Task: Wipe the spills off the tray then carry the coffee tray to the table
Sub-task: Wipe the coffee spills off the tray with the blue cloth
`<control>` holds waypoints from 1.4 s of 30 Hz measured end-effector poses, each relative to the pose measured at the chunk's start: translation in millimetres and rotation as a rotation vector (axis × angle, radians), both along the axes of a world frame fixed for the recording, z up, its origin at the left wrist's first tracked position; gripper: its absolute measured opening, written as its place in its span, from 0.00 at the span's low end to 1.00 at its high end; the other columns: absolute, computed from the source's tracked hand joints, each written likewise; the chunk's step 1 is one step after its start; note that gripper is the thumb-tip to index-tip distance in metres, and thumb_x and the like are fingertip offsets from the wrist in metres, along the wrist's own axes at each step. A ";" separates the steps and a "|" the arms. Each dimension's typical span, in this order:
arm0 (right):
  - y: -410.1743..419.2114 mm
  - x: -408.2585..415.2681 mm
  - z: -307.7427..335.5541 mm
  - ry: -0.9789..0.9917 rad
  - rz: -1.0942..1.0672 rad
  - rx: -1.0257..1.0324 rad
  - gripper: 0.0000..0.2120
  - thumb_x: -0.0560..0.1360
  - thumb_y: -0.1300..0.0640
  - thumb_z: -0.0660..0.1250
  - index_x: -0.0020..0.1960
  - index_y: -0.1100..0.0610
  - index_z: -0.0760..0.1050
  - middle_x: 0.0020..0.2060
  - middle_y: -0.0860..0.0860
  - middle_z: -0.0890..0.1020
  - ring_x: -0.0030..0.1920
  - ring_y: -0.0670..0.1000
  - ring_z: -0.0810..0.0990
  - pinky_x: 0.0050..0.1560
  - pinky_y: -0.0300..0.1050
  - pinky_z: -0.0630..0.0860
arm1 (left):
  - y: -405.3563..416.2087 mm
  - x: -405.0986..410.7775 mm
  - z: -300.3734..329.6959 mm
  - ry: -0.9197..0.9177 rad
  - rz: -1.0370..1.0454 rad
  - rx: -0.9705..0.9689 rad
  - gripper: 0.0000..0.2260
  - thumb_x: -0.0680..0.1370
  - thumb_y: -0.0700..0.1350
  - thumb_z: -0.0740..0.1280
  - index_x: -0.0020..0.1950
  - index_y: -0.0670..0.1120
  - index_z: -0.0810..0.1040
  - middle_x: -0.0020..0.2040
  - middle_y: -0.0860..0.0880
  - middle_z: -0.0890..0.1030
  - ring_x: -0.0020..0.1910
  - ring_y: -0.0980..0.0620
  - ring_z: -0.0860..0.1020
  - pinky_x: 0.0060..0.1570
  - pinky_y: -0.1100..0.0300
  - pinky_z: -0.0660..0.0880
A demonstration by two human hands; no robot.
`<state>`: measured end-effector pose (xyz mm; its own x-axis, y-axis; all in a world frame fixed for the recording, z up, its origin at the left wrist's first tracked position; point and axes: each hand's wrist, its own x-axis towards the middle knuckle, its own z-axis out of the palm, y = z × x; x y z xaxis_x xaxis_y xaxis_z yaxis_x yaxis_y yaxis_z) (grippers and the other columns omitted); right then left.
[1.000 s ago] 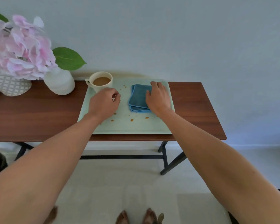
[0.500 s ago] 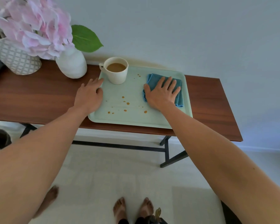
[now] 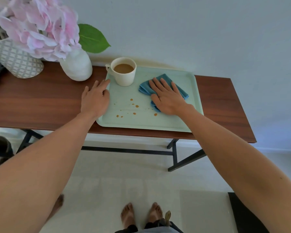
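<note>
While the brown coffee spots [image 3: 134, 107] lie scattered across the near middle of the pale green tray [image 3: 194, 91], your wiping step is barely begun. Your right hand [image 3: 168, 98] lies flat, fingers spread, palm pressing down on the folded blue cloth [image 3: 145, 87]; it pins the cloth rather than clutching it. Cloth sits on the right half of the tray, just beside the nearest spot. Most spots lie to the left of the cloth, between your two hands, apparently unwiped. A few fainter specks show near the far rim, too small to judge.

Your left hand [image 3: 95, 100] rests open, fingers extended, over the tray's left rim, partly on the wooden surface [image 3: 40, 101]. It appears to steady the tray; no grip is visible.

The cup [image 3: 124, 72], holding milky coffee, stands upright in the far left corner of the tray, near your left fingertips but apart from them. The white vase [image 3: 76, 66] with pink flowers stands just beside the tray's left far corner.

Status, judged: spills remain, so wiping is outstanding. Carrying has not started; the tray lies flat on the surface. The destination table is not in view.
</note>
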<state>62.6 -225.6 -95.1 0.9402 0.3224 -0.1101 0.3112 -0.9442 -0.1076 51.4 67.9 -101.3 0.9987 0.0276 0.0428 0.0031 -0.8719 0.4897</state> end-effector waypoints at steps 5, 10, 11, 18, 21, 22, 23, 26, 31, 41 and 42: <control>-20.0 4.3 0.8 0.032 -0.202 -0.003 0.31 0.83 0.44 0.40 0.84 0.51 0.41 0.83 0.49 0.44 0.82 0.54 0.41 0.79 0.60 0.38 | -0.4 -0.8 1.8 0.003 0.004 0.003 0.24 0.84 0.46 0.50 0.81 0.56 0.62 0.82 0.48 0.61 0.82 0.53 0.53 0.80 0.48 0.46; 23.1 29.9 8.5 0.067 -0.227 0.036 0.31 0.83 0.45 0.40 0.83 0.54 0.41 0.83 0.51 0.43 0.81 0.57 0.40 0.78 0.62 0.37 | 0.8 0.2 0.7 0.004 -0.009 0.012 0.24 0.85 0.46 0.50 0.81 0.57 0.61 0.82 0.49 0.61 0.82 0.53 0.53 0.80 0.47 0.46; 32.3 31.6 8.3 0.064 -0.194 0.039 0.31 0.83 0.45 0.40 0.84 0.53 0.41 0.83 0.51 0.43 0.82 0.57 0.40 0.78 0.62 0.37 | 1.0 0.5 0.3 0.005 -0.008 0.012 0.24 0.85 0.46 0.51 0.81 0.57 0.61 0.82 0.50 0.61 0.82 0.53 0.53 0.80 0.47 0.46; -2.8 4.8 8.4 0.049 0.207 0.011 0.27 0.85 0.45 0.41 0.83 0.42 0.43 0.82 0.43 0.46 0.81 0.50 0.41 0.79 0.58 0.36 | -0.2 1.2 -2.0 0.005 0.002 0.004 0.24 0.84 0.47 0.50 0.81 0.57 0.61 0.82 0.51 0.62 0.82 0.53 0.53 0.80 0.47 0.46; -35.7 3.0 8.6 0.058 0.161 -0.011 0.26 0.85 0.45 0.42 0.82 0.39 0.43 0.82 0.43 0.45 0.81 0.50 0.40 0.79 0.58 0.36 | 0.7 1.7 -3.1 -0.003 0.003 -0.001 0.24 0.84 0.47 0.50 0.81 0.57 0.62 0.82 0.52 0.62 0.82 0.53 0.54 0.80 0.47 0.46; -38.9 7.4 9.5 0.059 0.102 -0.020 0.26 0.85 0.45 0.42 0.82 0.39 0.42 0.82 0.43 0.45 0.82 0.52 0.41 0.79 0.58 0.36 | 1.0 2.0 -3.4 -0.003 0.002 -0.002 0.24 0.84 0.47 0.50 0.81 0.57 0.62 0.82 0.52 0.62 0.82 0.53 0.54 0.80 0.47 0.46; -37.0 13.0 10.8 0.063 0.042 -0.025 0.27 0.85 0.45 0.41 0.82 0.40 0.42 0.83 0.44 0.45 0.82 0.53 0.41 0.79 0.58 0.37 | 1.1 2.2 -3.5 -0.001 0.001 0.000 0.24 0.84 0.47 0.50 0.81 0.57 0.62 0.82 0.52 0.62 0.82 0.53 0.54 0.80 0.47 0.46; -7.6 27.8 13.6 0.068 -0.043 -0.014 0.27 0.85 0.45 0.40 0.83 0.43 0.41 0.83 0.46 0.45 0.82 0.56 0.41 0.79 0.59 0.37 | 1.0 1.7 -2.6 -0.002 0.001 0.003 0.24 0.84 0.47 0.51 0.81 0.57 0.62 0.82 0.52 0.62 0.82 0.54 0.54 0.80 0.48 0.46; 22.3 10.3 13.7 0.074 0.141 0.008 0.27 0.85 0.45 0.41 0.83 0.43 0.42 0.83 0.46 0.45 0.82 0.54 0.40 0.79 0.59 0.36 | -0.3 0.1 -0.3 -0.003 0.008 -0.003 0.24 0.84 0.47 0.51 0.81 0.57 0.62 0.82 0.51 0.62 0.82 0.53 0.54 0.80 0.47 0.46; -27.6 7.4 16.5 0.102 0.040 -0.021 0.26 0.85 0.47 0.43 0.83 0.40 0.42 0.83 0.44 0.45 0.82 0.54 0.40 0.79 0.60 0.36 | -0.5 -2.8 0.6 -0.015 0.007 -0.030 0.24 0.84 0.45 0.49 0.82 0.55 0.61 0.82 0.51 0.62 0.82 0.54 0.53 0.80 0.48 0.45; -15.3 10.7 16.0 0.099 -0.004 -0.018 0.27 0.85 0.46 0.42 0.83 0.41 0.42 0.83 0.45 0.44 0.82 0.55 0.40 0.78 0.60 0.36 | -0.4 -2.8 0.6 -0.015 0.010 -0.042 0.24 0.84 0.45 0.49 0.82 0.54 0.60 0.82 0.52 0.63 0.82 0.55 0.54 0.80 0.49 0.45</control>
